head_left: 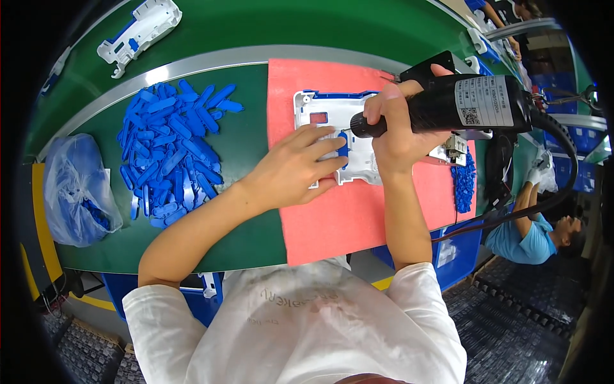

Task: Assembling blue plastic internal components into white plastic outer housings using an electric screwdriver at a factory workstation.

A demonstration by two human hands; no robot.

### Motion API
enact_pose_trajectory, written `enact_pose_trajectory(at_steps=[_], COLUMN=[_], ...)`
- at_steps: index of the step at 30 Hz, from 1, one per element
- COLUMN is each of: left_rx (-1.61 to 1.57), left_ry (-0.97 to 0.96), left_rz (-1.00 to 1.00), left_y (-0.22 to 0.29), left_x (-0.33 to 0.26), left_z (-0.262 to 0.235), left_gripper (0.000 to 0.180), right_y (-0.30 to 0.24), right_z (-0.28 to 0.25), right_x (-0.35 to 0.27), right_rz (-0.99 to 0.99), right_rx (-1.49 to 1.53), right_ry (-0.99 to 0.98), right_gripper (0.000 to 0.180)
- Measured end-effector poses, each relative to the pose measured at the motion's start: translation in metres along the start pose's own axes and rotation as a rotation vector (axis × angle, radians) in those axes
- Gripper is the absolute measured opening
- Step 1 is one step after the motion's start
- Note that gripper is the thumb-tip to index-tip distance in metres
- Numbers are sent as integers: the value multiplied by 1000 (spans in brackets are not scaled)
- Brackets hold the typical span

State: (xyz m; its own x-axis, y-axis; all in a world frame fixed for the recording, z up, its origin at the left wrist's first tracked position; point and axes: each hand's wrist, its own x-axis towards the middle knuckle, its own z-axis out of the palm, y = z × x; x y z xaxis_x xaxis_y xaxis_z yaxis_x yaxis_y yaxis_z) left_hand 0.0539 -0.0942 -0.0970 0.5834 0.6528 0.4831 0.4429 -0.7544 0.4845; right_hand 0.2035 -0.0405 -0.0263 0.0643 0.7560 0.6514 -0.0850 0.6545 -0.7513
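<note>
A white plastic housing (364, 165) lies on the pink mat in front of me, with blue trim along its far edge. Across its left side rests my left hand (297, 163), fingers slightly bent and thumb near the close edge, holding it down. Its fingertips touch a small blue strip (343, 148) set in the housing. My right hand (403, 125) is closed around a black electric screwdriver (441, 105) held almost level. The screwdriver's bit points left and is at the upper end of the blue strip; whether it touches a screw is too small to tell.
A heap of blue plastic strips (169, 150) and a clear bag (80, 192) lie left. Small blue parts (464, 182) sit at the mat's (339, 230) right edge. A black cable (569, 160) curves from the screwdriver. Another housing (141, 32) stands beyond the rail. A co-worker (531, 233) is at right.
</note>
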Motion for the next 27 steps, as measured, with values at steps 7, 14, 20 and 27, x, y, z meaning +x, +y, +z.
enact_pose_trajectory(at_steps=[7, 14, 20, 27], left_rx=[6, 7, 13, 19], left_ry=[3, 6, 2, -17], left_rz=[-13, -3, -18, -16], left_y=[-1, 0, 1, -1], left_x=[0, 0, -1, 0], left_z=[2, 1, 0, 2], left_gripper=[39, 35, 33, 40], right_y=[5, 7, 17, 17], right_z=[0, 0, -5, -9], right_x=[-4, -4, -5, 10], right_rz=[-16, -13, -141, 73], right_rx=[-65, -26, -161, 93], right_ry=[-38, -63, -185, -341], right_gripper=[51, 49, 58, 58])
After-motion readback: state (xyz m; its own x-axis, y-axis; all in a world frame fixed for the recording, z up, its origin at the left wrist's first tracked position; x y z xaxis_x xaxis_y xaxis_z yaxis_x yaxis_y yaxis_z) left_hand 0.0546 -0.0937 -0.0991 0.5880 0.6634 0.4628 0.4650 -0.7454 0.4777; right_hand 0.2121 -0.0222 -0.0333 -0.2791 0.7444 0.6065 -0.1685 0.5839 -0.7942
